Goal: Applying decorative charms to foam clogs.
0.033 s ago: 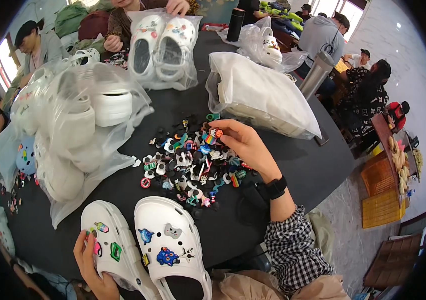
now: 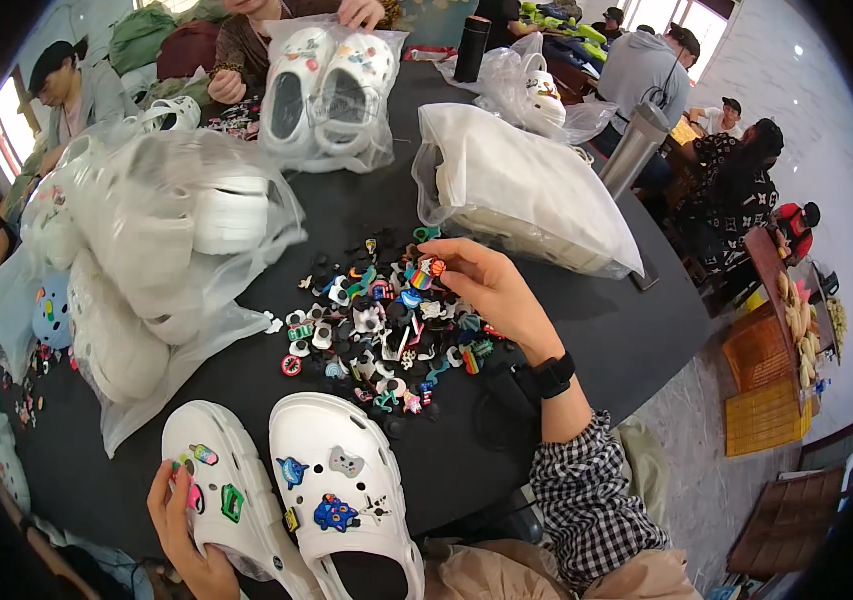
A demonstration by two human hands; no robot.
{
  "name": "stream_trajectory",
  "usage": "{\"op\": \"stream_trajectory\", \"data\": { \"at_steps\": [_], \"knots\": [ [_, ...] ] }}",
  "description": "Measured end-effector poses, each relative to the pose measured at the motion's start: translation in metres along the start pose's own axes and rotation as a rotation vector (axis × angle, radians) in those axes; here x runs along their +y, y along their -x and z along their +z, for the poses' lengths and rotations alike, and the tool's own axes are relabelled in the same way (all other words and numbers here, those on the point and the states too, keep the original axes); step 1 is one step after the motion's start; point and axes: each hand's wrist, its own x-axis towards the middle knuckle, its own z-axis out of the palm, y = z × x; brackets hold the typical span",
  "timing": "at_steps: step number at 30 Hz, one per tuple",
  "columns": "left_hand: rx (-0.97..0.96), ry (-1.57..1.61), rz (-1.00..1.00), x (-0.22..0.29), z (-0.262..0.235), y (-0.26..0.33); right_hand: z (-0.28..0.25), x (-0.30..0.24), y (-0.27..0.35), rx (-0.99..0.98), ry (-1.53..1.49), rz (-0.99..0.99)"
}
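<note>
- Pinching a small round orange charm between thumb and forefinger, the person's right hand reaches over the far edge of the heap; the other fingers are loosely curled above it.
- The orange charm sits at the top right of a scattered pile of small colourful rubber shoe charms, which lies in the middle of the round black table.
- A black wristwatch is on the right wrist, and behind it comes a black-and-white checked sleeve.
- The left hand holds the outer side of the left white rubber clog at the near table edge; its fingers are closed around the rim, with the thumb on the top surface beside a pink charm.
- This clog already carries several charms, among them a green one and a striped one.
- Just beside it, touching, lies the right white rubber clog, with a blue fish shape, a grey controller shape and a dark blue figure fixed on its top.
- To the left of the pile, a large clear plastic bag of white clogs rests on the table.
- Behind the pile to the right is a white plastic bag, lying flat.
- At the far side, another person's hands hold a clear bag with a pair of white clogs.
</note>
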Motion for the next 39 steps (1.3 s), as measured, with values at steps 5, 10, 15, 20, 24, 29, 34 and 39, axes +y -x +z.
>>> {"op": "stream_trajectory", "data": {
  "at_steps": [5,10,15,20,24,29,34,39],
  "knots": [
    [0.009,0.106,-0.086,-0.003,0.003,0.005,0.007,0.007,0.000,0.012,0.014,-0.083],
    [0.045,0.044,-0.079,-0.004,0.002,0.003,0.005,0.003,-0.002,-0.014,-0.044,-0.043],
    [0.047,0.108,-0.197,-0.008,0.009,0.002,0.001,-0.001,0.002,-0.008,-0.101,-0.038],
    [0.057,0.142,-0.196,-0.008,0.003,0.005,0.008,-0.006,0.004,-0.019,-0.057,-0.044],
    [0.003,0.126,-0.178,-0.008,-0.002,0.007,0.014,-0.014,0.009,-0.023,0.057,-0.177],
    [-0.087,0.148,-0.185,-0.001,-0.021,0.005,0.019,-0.024,0.011,-0.080,0.217,-0.379],
    [-0.327,0.209,0.108,0.021,-0.066,-0.009,0.023,-0.028,0.016,-0.119,0.084,-0.304],
    [-0.472,-0.008,0.373,0.049,-0.062,-0.047,0.024,-0.031,0.022,-0.168,0.035,-0.184]
  ]
}}
